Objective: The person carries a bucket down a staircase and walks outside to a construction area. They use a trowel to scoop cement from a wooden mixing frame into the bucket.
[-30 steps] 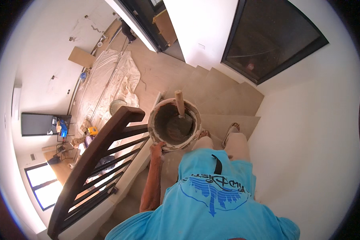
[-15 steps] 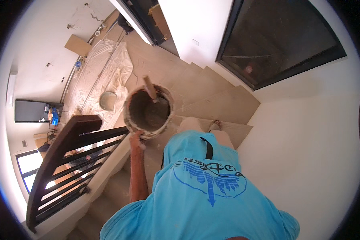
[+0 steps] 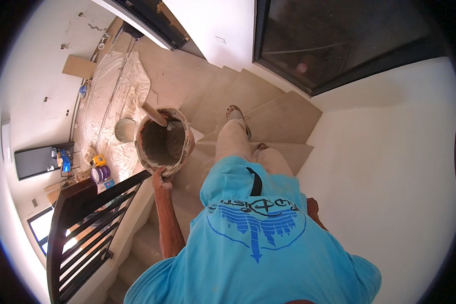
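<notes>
My left hand [image 3: 162, 178] is closed on the near rim of a round bucket [image 3: 188, 147], held out to my left above the stairs. The bucket's rim and walls are crusted, and grey wet-looking material coats its inside. A light wooden handle [image 3: 153, 114] leans out over the far rim; the tool's lower end is hidden inside. On my right, only a small piece of my right arm [image 3: 314, 210] shows beside the blue shirt, its fingers out of sight.
Beige winder steps [image 3: 278, 121] turn around my sandalled foot [image 3: 236, 112]. A dark slatted railing [image 3: 73, 195] borders the left; a white wall [image 3: 380, 162] the right. Below lie a plastic sheet [image 3: 129, 76], another bucket [image 3: 125, 130] and a purple-and-white tub [image 3: 100, 175].
One foot has come forward onto a farther step. The bucket, still in my left hand, sits farther left in view and is tilted differently. Part of my right arm now shows.
</notes>
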### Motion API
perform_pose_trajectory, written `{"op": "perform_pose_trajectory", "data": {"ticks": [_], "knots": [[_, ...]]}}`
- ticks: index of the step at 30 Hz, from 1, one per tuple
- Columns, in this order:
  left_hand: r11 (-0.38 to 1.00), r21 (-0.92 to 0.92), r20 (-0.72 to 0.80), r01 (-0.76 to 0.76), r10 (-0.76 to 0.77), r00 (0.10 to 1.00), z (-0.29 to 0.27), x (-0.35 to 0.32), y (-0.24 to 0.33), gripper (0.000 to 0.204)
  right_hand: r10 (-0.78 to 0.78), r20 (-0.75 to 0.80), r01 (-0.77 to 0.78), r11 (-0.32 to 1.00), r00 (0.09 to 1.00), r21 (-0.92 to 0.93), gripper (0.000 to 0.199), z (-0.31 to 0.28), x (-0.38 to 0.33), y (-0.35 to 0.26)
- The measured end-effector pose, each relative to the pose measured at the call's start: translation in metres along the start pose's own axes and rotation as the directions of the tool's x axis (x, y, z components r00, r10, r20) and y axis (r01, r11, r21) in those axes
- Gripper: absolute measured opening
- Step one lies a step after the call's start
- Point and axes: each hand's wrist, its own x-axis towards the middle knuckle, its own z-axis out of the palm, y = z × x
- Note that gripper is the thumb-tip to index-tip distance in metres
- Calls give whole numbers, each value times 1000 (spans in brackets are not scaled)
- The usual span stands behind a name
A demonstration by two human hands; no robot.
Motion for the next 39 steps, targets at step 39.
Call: {"op": "perform_pose_trajectory", "data": {"ticks": [39], "knots": [[923,-182,-372,-339,254,893,58,187,-128,27,-488,-141,504,857,861,110,21,-291,600,-243]]}}
